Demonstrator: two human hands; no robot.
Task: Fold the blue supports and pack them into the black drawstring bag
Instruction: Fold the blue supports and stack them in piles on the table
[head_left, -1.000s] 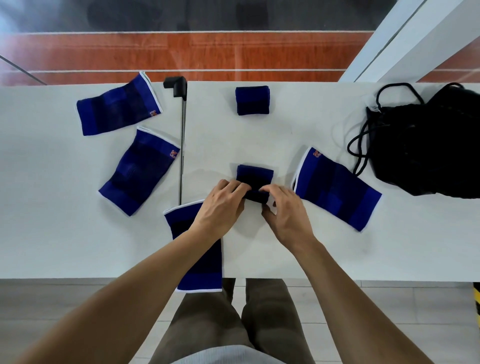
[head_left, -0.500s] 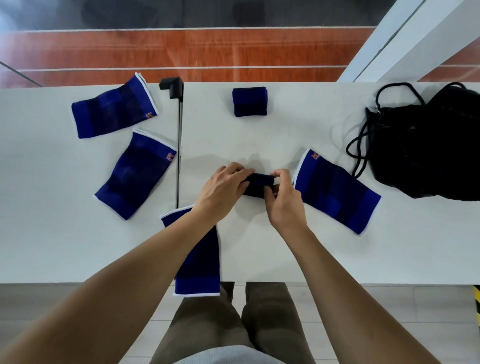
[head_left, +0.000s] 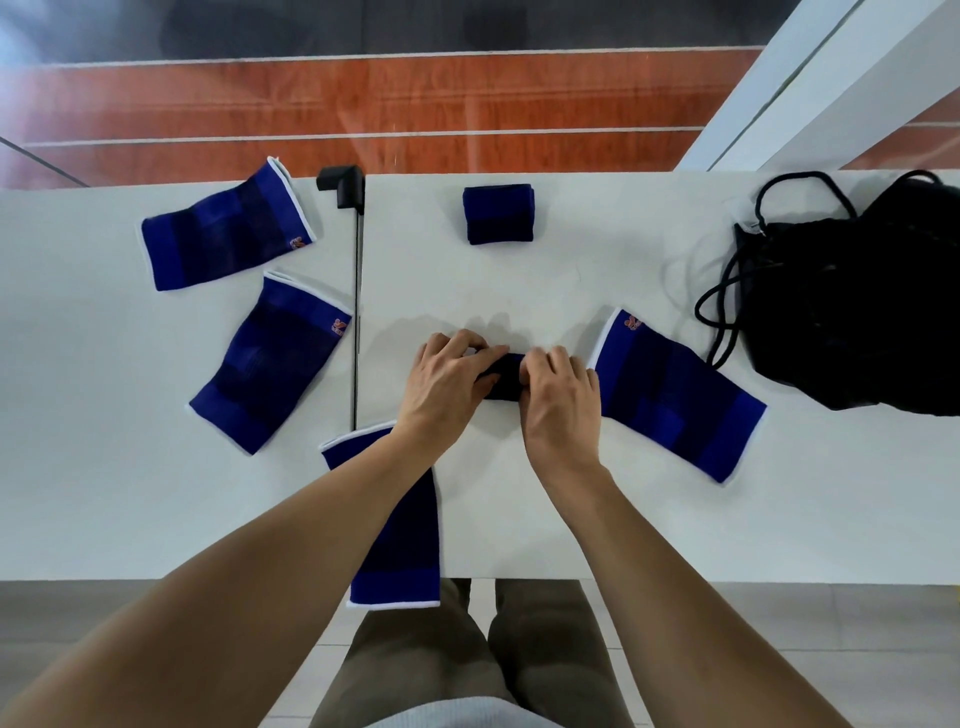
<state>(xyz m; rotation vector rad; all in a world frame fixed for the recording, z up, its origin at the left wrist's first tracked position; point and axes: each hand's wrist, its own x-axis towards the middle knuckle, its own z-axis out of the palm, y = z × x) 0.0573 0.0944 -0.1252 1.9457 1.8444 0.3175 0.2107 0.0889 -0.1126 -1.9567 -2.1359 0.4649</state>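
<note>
My left hand (head_left: 448, 382) and my right hand (head_left: 560, 395) both grip a small folded blue support (head_left: 505, 378) at the table's middle; only a dark strip of it shows between them. A second folded support (head_left: 498, 213) lies at the far edge. Unfolded supports lie flat: one at the far left (head_left: 226, 228), one below it (head_left: 270, 361), one under my left forearm (head_left: 400, 540) overhanging the near edge, and one right of my hands (head_left: 675, 395). The black drawstring bag (head_left: 852, 306) slumps at the right, cords trailing left.
The white table (head_left: 519, 291) has a seam with a black clamp (head_left: 343, 184) at its far end. Beyond the far edge is a red floor. My knees show below the near edge.
Both hands have closed tighter over the small support, rolling it narrower; it now shows only as a thin dark strip. The other supports and the bag lie as before.
</note>
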